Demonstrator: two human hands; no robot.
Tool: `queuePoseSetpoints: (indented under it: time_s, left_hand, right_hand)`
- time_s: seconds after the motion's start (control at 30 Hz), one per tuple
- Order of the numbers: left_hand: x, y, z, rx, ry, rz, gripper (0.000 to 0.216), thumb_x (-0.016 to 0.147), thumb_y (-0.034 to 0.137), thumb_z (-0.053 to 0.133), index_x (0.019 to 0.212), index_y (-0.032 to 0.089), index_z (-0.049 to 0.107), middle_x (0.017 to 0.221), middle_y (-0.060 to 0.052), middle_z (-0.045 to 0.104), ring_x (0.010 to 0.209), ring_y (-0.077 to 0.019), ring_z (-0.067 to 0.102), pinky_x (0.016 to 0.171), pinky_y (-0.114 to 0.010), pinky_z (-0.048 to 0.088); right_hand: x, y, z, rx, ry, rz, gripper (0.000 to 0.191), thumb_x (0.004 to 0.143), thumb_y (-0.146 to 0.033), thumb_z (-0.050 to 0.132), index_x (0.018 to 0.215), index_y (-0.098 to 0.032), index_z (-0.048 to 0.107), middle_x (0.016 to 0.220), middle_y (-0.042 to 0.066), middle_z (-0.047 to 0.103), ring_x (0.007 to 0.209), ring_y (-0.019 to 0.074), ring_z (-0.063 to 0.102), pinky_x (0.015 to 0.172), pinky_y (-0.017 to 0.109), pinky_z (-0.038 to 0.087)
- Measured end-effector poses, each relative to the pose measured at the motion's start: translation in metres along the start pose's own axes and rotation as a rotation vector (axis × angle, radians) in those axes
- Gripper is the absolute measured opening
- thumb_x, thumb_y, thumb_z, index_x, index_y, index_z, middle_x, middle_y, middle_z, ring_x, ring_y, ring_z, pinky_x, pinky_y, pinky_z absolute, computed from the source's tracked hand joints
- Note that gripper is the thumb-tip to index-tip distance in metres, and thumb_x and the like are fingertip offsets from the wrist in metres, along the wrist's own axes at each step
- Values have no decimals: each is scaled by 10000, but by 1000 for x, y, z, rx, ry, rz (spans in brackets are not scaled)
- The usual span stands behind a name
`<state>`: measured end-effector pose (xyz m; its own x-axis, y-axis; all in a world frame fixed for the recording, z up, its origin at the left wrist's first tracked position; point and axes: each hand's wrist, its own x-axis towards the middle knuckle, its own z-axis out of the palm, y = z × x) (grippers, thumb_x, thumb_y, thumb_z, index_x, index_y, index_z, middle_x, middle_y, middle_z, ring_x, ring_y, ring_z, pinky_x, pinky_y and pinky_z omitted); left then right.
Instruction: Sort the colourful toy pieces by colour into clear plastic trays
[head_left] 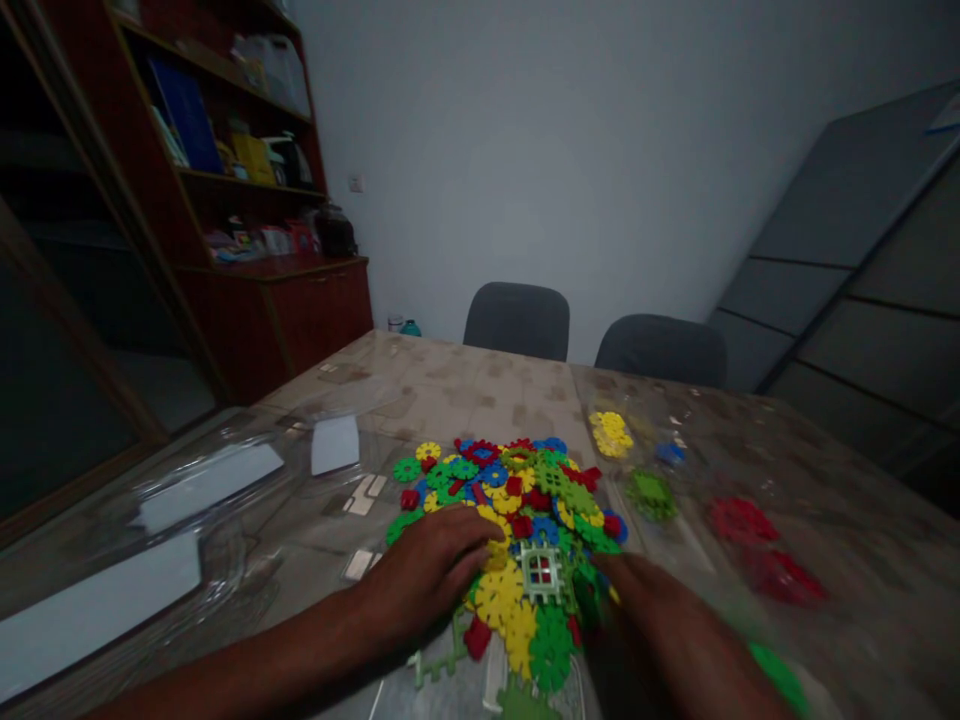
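A heap of plastic interlocking building pieces in yellow, green, red and blue lies on the table in front of me. At its left side is my left hand, with bent fingers and thumb closed about a yellow piece on the heap. My right hand is smeared by motion at the heap's right edge. Its fingertips are beside dark green pieces, and whether they grip one is unclear. Between the hands sits a pale green window-shaped piece. Yellow notched discs lie below it.
Clear plastic trays with white cards lie on the left. Sorted groups stand on the right: yellow discs, a blue piece, light green pieces and red pieces. Two grey chairs are behind the table.
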<state>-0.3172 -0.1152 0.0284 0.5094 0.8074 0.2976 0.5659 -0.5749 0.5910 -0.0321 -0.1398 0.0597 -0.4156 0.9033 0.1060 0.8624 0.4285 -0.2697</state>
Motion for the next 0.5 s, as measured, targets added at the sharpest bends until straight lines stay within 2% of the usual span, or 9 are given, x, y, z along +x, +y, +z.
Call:
queuePoseSetpoints:
  time_s: [0.07,0.17,0.23,0.37,0.43,0.5]
  left_hand:
    - [-1,2,3,8,-8,35,197,1027,189,454,1144,232,607,1089,-70,689,1017,-230,618,898,-381,487]
    - [-2,7,5,-9,-72,90,165,1016,176,479,1055,212,636,957,-51,684,901,-209,626,812,-339,484]
    - [-2,10,5,-60,-80,89,149,997,162,511,1024,203,651,904,-39,676,858,-197,627,778,-321,475]
    - [-3,14,7,-184,-116,20,148,923,102,608,1003,212,668,907,-13,682,851,-174,641,770,-295,470]
    - [-5,13,11,-200,-131,16,209,882,53,633,1003,220,663,994,-13,679,928,-175,640,817,-296,476]
    - [-7,12,14,-178,-124,21,327,839,26,670,1087,238,643,1160,-27,645,1067,-195,610,907,-316,472]
  right_hand:
    - [-12,2,27,-101,-50,11,514,789,-40,494,1206,-245,712,1209,138,743,1009,288,737,699,316,601]
    - [-19,10,50,-201,-23,39,591,761,19,475,1255,-222,692,1323,178,681,1094,337,703,645,326,603]
    - [-21,14,57,-243,26,71,617,758,46,456,1272,-210,683,1348,191,660,1098,347,695,628,332,602]
    - [-23,14,66,-338,92,121,632,761,89,410,1279,-157,675,1337,225,653,1101,346,687,754,389,614]
    - [-23,15,69,-318,68,96,635,758,86,408,1293,-144,662,1307,227,670,1060,337,703,756,387,614]
    - [-22,15,69,-261,66,76,639,758,75,416,1310,-154,646,1264,200,698,1022,316,711,765,376,610]
